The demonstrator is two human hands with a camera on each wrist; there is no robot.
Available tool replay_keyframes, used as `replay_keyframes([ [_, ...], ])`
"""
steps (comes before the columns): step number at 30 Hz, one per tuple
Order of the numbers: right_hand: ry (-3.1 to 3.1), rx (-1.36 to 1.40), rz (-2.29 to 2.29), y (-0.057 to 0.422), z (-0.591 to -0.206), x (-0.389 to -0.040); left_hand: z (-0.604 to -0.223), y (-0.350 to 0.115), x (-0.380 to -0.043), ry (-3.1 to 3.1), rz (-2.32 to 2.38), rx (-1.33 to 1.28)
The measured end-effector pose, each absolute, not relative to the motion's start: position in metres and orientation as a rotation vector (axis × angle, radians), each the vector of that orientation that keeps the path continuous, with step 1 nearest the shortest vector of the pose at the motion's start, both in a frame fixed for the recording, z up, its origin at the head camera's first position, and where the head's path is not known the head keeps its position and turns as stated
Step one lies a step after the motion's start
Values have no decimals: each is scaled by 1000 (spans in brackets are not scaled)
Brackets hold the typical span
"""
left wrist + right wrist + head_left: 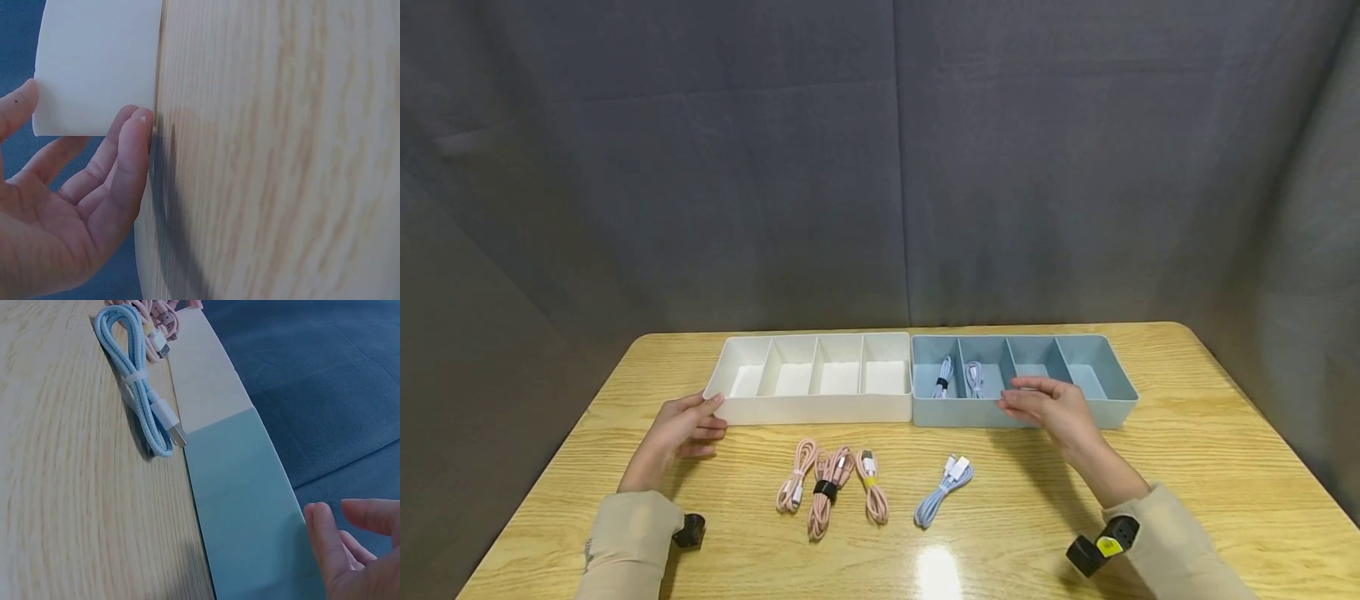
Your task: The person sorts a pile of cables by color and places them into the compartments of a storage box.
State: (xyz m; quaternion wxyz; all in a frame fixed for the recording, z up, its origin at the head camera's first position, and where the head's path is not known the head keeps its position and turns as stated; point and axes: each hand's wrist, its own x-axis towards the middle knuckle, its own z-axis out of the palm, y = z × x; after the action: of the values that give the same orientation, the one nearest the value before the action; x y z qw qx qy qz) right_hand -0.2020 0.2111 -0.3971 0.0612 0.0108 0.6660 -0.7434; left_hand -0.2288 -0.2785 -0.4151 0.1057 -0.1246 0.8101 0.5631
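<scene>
My left hand (685,425) is at the near left corner of a white divided box (820,410). In the left wrist view its thumb is by the box's upper edge, and loosely bent fingers (128,150) lie by the end wall. My right hand (1052,410), holding nothing, hovers at the front rim of a blue divided box (951,412), fingers extended. Two bundled pale blue cables, one with a black strap (943,377) and one lighter bundle (974,377), lie in its two leftmost compartments. Another blue cable (932,500) lies on the table before it.
Three coiled pink cables lie before the white box: one at left (803,460), a black-strapped one (820,517) and a yellow-banded one (876,500). Both boxes stand end to end on the wooden table (1000,542). A dark grey curtain (775,167) hangs behind.
</scene>
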Motion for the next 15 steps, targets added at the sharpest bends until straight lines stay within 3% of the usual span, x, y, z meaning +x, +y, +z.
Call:
replay_keyframes([
  [15, 2132, -98, -1959, 211, -405, -197, -417, -280, -230, 2366, 1671, -393],
])
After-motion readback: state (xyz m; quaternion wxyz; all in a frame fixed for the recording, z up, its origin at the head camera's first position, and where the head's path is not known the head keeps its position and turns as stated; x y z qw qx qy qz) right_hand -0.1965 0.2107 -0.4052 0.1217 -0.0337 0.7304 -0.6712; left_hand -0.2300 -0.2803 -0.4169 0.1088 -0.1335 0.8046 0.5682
